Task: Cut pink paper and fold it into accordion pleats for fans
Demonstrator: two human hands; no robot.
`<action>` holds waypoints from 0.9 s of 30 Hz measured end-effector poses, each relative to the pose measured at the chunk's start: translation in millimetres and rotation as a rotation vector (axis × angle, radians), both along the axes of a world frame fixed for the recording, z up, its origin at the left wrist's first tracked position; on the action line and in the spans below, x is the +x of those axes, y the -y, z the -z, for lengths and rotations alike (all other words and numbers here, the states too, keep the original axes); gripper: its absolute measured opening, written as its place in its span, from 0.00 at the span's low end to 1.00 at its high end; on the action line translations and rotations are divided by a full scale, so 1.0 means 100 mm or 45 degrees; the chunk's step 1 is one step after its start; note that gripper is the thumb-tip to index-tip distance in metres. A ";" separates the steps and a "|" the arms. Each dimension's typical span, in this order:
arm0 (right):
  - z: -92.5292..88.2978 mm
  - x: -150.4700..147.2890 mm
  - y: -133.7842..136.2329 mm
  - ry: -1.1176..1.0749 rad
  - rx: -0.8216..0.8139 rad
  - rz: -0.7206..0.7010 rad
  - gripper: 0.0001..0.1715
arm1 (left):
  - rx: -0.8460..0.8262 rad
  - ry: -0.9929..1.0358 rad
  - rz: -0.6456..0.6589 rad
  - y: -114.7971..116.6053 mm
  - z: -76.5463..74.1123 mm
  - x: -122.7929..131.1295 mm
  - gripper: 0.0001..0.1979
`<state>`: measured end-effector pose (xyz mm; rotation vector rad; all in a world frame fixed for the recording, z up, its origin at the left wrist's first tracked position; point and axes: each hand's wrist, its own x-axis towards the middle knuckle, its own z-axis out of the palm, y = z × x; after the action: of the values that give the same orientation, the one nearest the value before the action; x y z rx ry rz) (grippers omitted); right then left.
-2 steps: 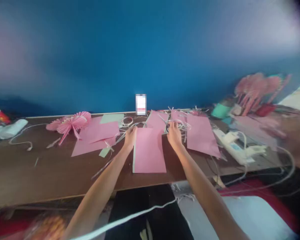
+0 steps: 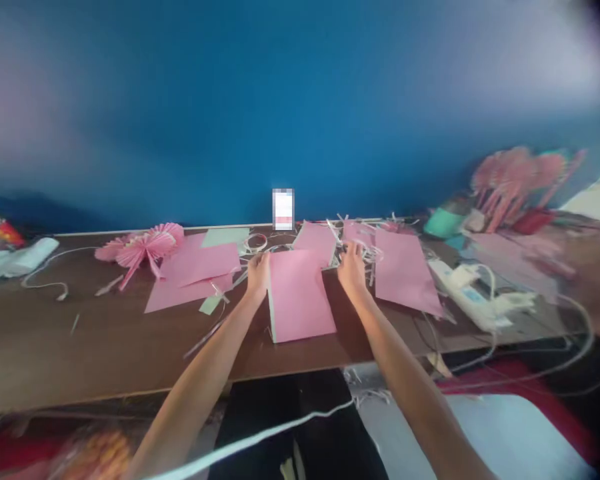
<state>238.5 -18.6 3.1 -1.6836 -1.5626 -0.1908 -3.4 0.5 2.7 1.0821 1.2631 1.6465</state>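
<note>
My left hand (image 2: 258, 272) is closed on the upper left edge of a pink paper sheet (image 2: 303, 297). A thin pale strip runs down the sheet's left side. The sheet is slightly turned, its lower edge higher at the right. To the right of the sheet, apart from it, my right hand (image 2: 351, 268) is closed around what look like scissors (image 2: 333, 232), their thin shiny blades pointing up and left. The fingers hide the handles. Behind lies another pink sheet (image 2: 316, 241), with white paper strips (image 2: 373, 253) beside my right hand.
Pink sheets (image 2: 405, 270) lie at both sides. A folded pink paper fan flower (image 2: 153, 248) sits left, a roll of tape (image 2: 255, 243) behind my left hand. At right are a power strip (image 2: 463, 290) with cables, a green container (image 2: 443, 222) and a blurred person's hand (image 2: 593, 280).
The pink sheet has turned slightly and its lower edge has risen a little. The scissors' blades in my right hand have swung more upright. My left hand has shifted slightly left.
</note>
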 end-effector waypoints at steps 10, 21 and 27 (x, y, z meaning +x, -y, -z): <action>-0.08 -0.40 0.10 -0.747 -0.039 -0.764 0.21 | 0.120 -0.133 -0.115 0.19 -0.15 0.04 0.19; -0.16 -0.70 0.30 -1.319 -0.325 -1.317 0.24 | 0.064 -0.093 0.597 0.31 -0.21 0.25 0.23; -0.23 -0.62 0.29 -1.539 -0.392 -1.275 0.24 | 0.301 -0.454 0.495 0.32 -0.23 0.22 0.10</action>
<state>176.7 -47.7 25.9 -0.6692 -1.2294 1.3592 18.3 -31.1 26.1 1.7076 0.9990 1.3640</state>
